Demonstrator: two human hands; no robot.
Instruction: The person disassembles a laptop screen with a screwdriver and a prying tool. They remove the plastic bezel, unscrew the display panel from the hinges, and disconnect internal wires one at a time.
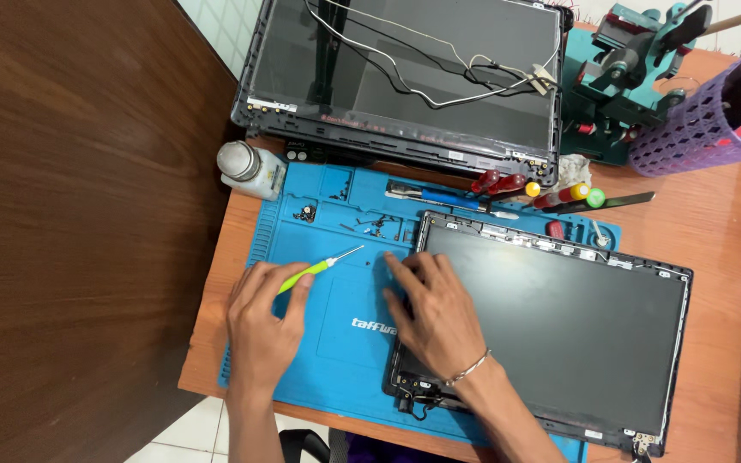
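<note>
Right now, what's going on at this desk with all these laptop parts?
A person is working on a laptop screen panel that lies on a blue repair mat. The left hand holds a small green-handled screwdriver, its tip resting over the mat. The right hand lies flat on the panel's left edge, fingers spread. Tiny screws sit in the mat's trays. A second laptop lid with loose white cables lies behind, beside more screwdrivers.
</note>
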